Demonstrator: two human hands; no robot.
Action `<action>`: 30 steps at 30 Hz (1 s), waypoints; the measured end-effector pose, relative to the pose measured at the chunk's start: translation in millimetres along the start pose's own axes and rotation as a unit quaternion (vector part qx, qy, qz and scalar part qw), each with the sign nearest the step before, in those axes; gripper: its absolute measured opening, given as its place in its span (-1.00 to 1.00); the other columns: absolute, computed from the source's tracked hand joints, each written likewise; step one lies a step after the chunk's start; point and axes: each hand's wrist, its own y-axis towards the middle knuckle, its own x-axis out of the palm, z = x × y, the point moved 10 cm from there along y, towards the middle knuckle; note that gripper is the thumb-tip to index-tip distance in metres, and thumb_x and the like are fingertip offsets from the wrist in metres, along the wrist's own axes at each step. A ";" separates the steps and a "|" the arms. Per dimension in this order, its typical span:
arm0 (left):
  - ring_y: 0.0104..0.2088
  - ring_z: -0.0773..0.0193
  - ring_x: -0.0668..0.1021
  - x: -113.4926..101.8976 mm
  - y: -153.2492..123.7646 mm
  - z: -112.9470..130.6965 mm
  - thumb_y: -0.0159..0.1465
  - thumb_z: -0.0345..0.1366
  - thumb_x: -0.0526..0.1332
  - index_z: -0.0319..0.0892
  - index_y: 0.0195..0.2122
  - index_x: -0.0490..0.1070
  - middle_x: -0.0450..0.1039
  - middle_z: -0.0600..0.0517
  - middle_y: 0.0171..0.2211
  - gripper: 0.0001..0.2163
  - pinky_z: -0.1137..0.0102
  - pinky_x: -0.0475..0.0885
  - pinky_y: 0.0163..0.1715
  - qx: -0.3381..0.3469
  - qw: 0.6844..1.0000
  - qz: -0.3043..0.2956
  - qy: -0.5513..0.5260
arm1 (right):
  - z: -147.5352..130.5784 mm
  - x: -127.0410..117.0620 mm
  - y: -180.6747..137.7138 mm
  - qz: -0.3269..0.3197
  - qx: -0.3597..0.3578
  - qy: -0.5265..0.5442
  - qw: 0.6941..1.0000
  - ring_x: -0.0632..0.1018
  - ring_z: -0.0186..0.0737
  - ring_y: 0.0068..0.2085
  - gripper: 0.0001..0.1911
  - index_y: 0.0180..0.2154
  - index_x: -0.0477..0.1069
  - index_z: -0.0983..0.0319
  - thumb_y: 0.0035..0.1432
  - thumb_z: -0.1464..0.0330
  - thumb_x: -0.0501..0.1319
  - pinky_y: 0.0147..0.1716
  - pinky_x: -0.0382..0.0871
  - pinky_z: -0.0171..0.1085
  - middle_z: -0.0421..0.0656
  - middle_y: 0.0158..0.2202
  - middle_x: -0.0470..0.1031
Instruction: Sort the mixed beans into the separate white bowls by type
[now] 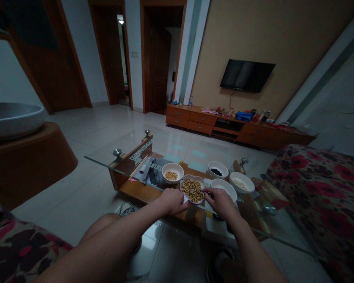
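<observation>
Purple-rimmed bowl (pixel 192 190) of mixed yellow and dark beans

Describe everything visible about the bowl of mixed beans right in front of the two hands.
The shallow white bowl with a purplish rim stands upright on the glass-topped coffee table, nearest the person among five bowls. It is heaped with yellowish beans and some darker ones mixed in. The left hand rests against its near-left rim; the right hand reaches its right rim, fingertips at the beans. Whether a bean is pinched cannot be told.
</observation>
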 end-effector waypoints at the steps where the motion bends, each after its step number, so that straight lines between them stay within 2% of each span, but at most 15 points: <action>1: -0.33 -0.06 0.57 0.2 -0.2 -0.1 0.27 0.02 -0.09 -0.24 -0.33 0.52 0.52 -0.21 -0.36 -0.50 0.13 0.46 -0.33 0.000 1.000 0.000 -0.002 | -2.4 -1.4 1.1 0.009 -0.003 0.004 1.000 0.53 -0.17 -0.18 -0.67 -0.13 0.52 0.12 0.19 0.22 0.06 -0.22 0.30 -0.27 -0.11 -0.22 0.57; 9: -0.32 -0.04 0.58 2.3 0.6 -0.1 0.27 -0.01 -0.07 -0.23 -0.28 0.50 0.53 -0.20 -0.32 -0.54 0.14 0.47 -0.32 0.008 1.000 0.007 -0.002 | -40.4 -10.9 14.4 0.071 -0.029 0.034 0.996 0.54 -0.21 -0.20 -0.68 -0.08 0.48 0.09 0.19 0.28 0.06 -0.23 0.31 -0.30 -0.16 -0.17 0.57; 16: -0.29 -0.04 0.57 2.1 1.5 -0.8 0.25 -0.04 -0.03 -0.24 -0.28 0.51 0.53 -0.21 -0.31 -0.58 0.15 0.46 -0.28 -0.005 1.000 0.011 -0.005 | -72.3 -1.6 33.0 0.106 -0.070 0.069 0.990 0.51 -0.23 -0.13 -0.71 -0.11 0.48 0.12 0.20 0.30 0.06 -0.13 0.29 -0.31 -0.17 -0.14 0.55; 30: -0.30 -0.05 0.57 2.1 1.4 -1.2 0.25 -0.04 -0.04 -0.25 -0.30 0.52 0.53 -0.20 -0.32 -0.57 0.12 0.46 -0.29 0.003 1.000 0.017 -0.005 | -77.7 4.9 40.1 0.115 -0.038 0.056 0.991 0.50 -0.21 -0.11 -0.66 -0.07 0.45 0.14 0.23 0.27 0.00 -0.13 0.27 -0.29 -0.16 -0.10 0.54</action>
